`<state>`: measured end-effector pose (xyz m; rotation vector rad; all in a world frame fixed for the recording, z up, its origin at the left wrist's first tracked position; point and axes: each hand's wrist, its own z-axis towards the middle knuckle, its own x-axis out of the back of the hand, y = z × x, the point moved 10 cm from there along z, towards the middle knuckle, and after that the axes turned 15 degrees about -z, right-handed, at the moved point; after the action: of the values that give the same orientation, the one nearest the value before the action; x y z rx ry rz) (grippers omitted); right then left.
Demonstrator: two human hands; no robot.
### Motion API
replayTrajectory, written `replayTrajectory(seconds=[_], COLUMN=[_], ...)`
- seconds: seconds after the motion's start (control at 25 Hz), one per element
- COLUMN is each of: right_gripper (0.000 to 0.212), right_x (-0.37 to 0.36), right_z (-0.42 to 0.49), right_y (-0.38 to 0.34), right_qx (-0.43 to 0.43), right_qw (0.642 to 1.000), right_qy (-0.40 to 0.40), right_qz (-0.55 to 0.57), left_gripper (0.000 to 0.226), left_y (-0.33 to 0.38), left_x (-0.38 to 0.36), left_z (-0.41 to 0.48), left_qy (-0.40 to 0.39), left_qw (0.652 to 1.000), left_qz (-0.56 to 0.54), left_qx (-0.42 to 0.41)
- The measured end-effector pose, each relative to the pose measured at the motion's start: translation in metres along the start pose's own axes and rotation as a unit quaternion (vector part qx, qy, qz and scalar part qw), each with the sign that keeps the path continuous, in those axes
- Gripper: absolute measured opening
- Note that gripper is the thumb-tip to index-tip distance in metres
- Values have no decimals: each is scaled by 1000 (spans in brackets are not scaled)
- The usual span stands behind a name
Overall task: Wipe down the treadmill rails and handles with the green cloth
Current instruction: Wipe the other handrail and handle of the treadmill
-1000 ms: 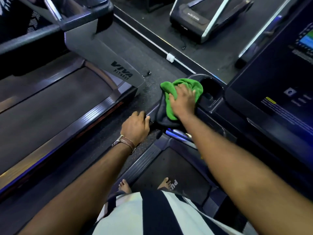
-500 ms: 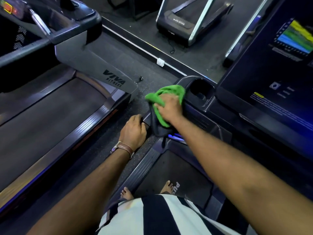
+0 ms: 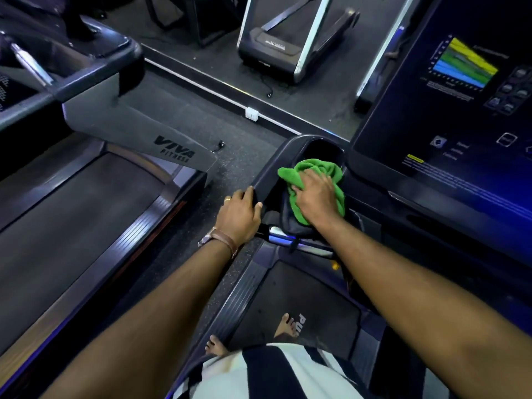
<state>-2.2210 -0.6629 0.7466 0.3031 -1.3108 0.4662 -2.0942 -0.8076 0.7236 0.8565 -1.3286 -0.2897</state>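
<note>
Mid-wipe: flat right hand (image 3: 314,197) presses bunched green cloth (image 3: 319,168) beside black plastic handrail (image 3: 267,171); left hand (image 3: 239,214) grips it. Next, likely: sweep rail.

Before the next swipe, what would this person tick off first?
1. Green cloth under the right hand: ok, pressed down flat.
2. Cloth up against the cup holder: ok.
3. Left hand steadying on the handle: ok, fingers curled round its edge.
4. Feet planted: ok, one on the belt, one at its side.
5. Belt stopped: cannot tell.
6. Handle patch under the left hand wiped: cannot tell.
</note>
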Motion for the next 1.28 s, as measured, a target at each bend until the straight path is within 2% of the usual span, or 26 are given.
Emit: replayTrajectory(seconds=[0.12, 0.16, 0.28, 0.36, 0.44, 0.48, 0.6, 0.64, 0.68, 0.76, 0.88, 0.96, 1.04, 1.16, 1.28], right_gripper=[52, 55, 54, 49, 46, 49, 63, 64, 64, 57, 52, 64, 77, 71, 55], right_x=[-25, -24, -18, -19, -21, -25, -34, -33, -34, -33, -46, -65, -71, -66, -38], right_z=[-11, -12, 10, 31, 47, 52, 53, 61, 77, 115, 165, 174, 169, 120, 75], right_y=[-54, -61, -47, -43, -59, -76, -113, -108, -97, -72, -44, -38, -59, -119, -114], right_qx=[93, 124, 150, 77, -7, 6, 173, 191, 176, 93, -22, -35, 21, 154, 167], right_qw=[978, 969, 982, 991, 992, 991, 967, 959, 957, 955, 944, 926, 914, 920, 969], right_qy=[-124, -138, -108, -105, -124, -135, -174, -183, -190, -206, -255, -324, -350, -314, -172], right_qz=[141, 165, 47, -16, -6, -5, -63, -100, -135, -193, -206, -193, -205, -178, -51], left_gripper=[38, 36, 45, 50, 45, 41, 33, 35, 38, 39, 42, 43, 41, 28, 26], left_y=[0, 0, 0, 2, 2, 1, -4, -2, 1, 7, 3, 1, 0, -5, -5], left_x=[-10, -10, -11, -12, -11, -6, 10, 13, 13, 8, -4, -6, -9, -9, -9], left_z=[32, 33, 27, 26, 26, 24, 16, 15, 15, 18, 24, 28, 34, 38, 37], left_qy=[-9, -1, 14, 14, 17, 28, 87, 97, 97, 76, 48, 49, 42, 23, 13], left_qw=[998, 998, 999, 999, 999, 999, 989, 988, 990, 995, 999, 999, 998, 998, 999], left_qz=[-22, -22, 13, 20, 7, -16, -95, -96, -90, -66, -22, -7, 10, -8, -27], left_qx=[53, 60, 41, 32, 33, 40, 75, 70, 57, 27, 10, 19, 37, 65, 40])
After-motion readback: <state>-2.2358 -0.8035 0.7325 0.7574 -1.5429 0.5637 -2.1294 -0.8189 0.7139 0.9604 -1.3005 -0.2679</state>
